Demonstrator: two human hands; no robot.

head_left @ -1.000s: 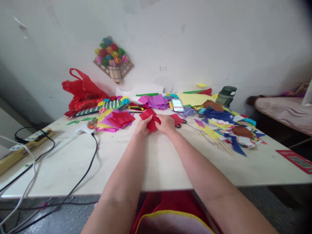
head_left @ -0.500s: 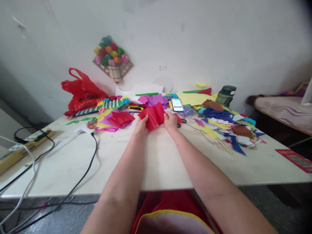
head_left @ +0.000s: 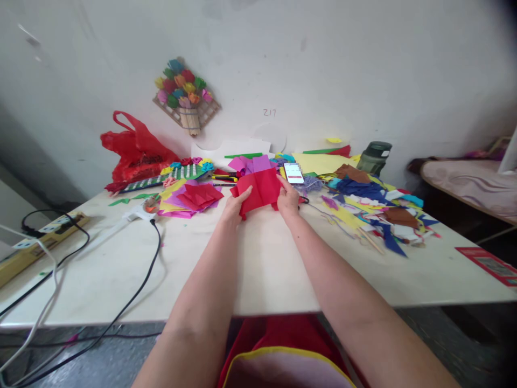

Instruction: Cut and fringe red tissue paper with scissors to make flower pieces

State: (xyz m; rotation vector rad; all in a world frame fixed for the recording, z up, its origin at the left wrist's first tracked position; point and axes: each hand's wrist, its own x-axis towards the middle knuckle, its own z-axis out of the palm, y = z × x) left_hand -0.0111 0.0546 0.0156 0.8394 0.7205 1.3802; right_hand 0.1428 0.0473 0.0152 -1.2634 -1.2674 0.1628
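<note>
A creased sheet of red paper (head_left: 259,188) is stretched between my two hands, just above the table. My left hand (head_left: 236,206) pinches its left edge, thumb on top. At the right edge my right hand (head_left: 288,198) grips the paper, its fingers partly behind the sheet. Beyond the sheet lie purple paper pieces (head_left: 262,164) and a phone (head_left: 293,173) with a lit screen. To the left of my left hand is a stack of red, purple and yellow paper (head_left: 194,197).
Colourful paper scraps (head_left: 388,207) cover the right side, with a green bottle (head_left: 375,158) behind them. A red plastic bag (head_left: 135,148) stands at the back left. A power strip (head_left: 44,242) and cables lie at the left. Paper flowers (head_left: 183,89) hang on the wall.
The red paper is opened out wider and flatter between my hands. My right hand has shifted slightly to the right, my left slightly lower.
</note>
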